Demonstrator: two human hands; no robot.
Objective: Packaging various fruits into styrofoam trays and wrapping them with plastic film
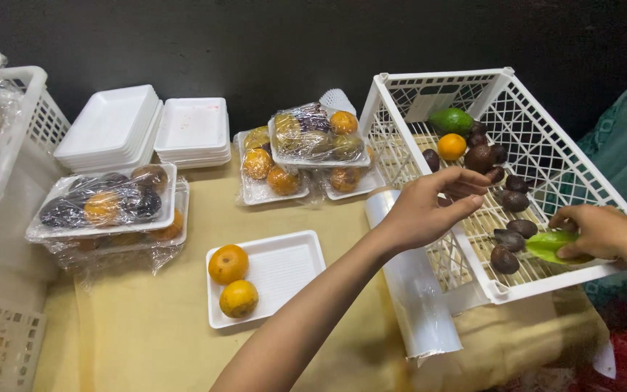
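— Two hands, both at the tilted white crate (546,138) on the yellow surface (146,327)?
— Yes. Left hand (429,210) over the crate's near wall, grip loosely curled, empty, just by dark fruits (506,199). Right hand (600,231) at the low rim, grip pinching a green fruit (549,245).
— And smaller, nearer?
— White foam tray (284,272), carrying two oranges (228,263).

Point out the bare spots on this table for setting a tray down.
Free: yellow tabletop in front of the wrapped packs, left of the open tray; that tray's right half too. Crowded: the back edge with the empty tray stacks and the crate, where both hands reach.
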